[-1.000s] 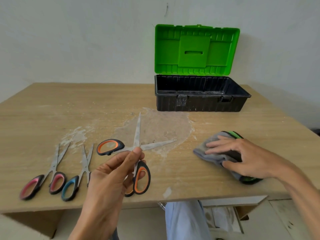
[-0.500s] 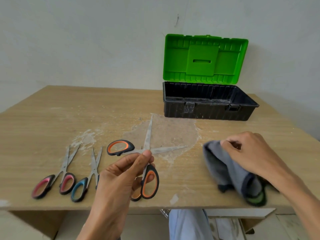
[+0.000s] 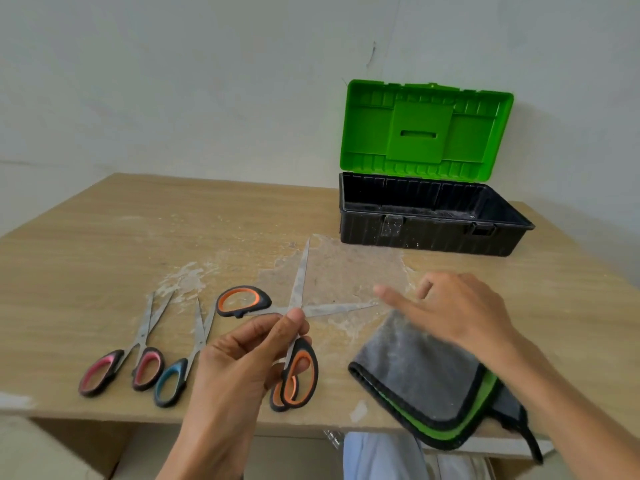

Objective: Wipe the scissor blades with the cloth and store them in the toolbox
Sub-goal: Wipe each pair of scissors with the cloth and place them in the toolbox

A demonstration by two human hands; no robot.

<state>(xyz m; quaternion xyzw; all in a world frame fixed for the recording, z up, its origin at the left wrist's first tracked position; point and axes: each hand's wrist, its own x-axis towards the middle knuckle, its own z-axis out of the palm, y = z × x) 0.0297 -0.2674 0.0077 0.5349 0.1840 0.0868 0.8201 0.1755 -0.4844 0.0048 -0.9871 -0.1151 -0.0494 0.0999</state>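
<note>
- We see the left hand (image 3: 235, 368) low in the centre of the frame. Its grip pinches the orange scissors (image 3: 265, 302) at the pivot, between thumb and fingertips.
- The orange scissors are wide open. One blade points up the frame toward the toolbox (image 3: 426, 233) and the other points right. One handle sits left of the pivot and the other hangs below the fingers.
- The right hand (image 3: 460, 310) is right of centre, near the tip of the right-pointing blade. One finger is stretched out and the rest are curled.
- Its grip holds the grey cloth (image 3: 415, 368) by the upper edge, but the contact is hidden under the palm. The cloth slopes down to the near edge of the worktop (image 3: 104, 237) and hangs over it.
- The toolbox stands at the upper right, against the wall, with its green lid (image 3: 426, 133) upright. We see no scissors in the black tray.
- The pink scissors (image 3: 119, 356) and blue scissors (image 3: 180, 365) lie side by side at the lower left. Both have their blades slightly apart, pointing up the frame.
- A whitish smear (image 3: 346, 271) covers the worktop in front of the toolbox.
</note>
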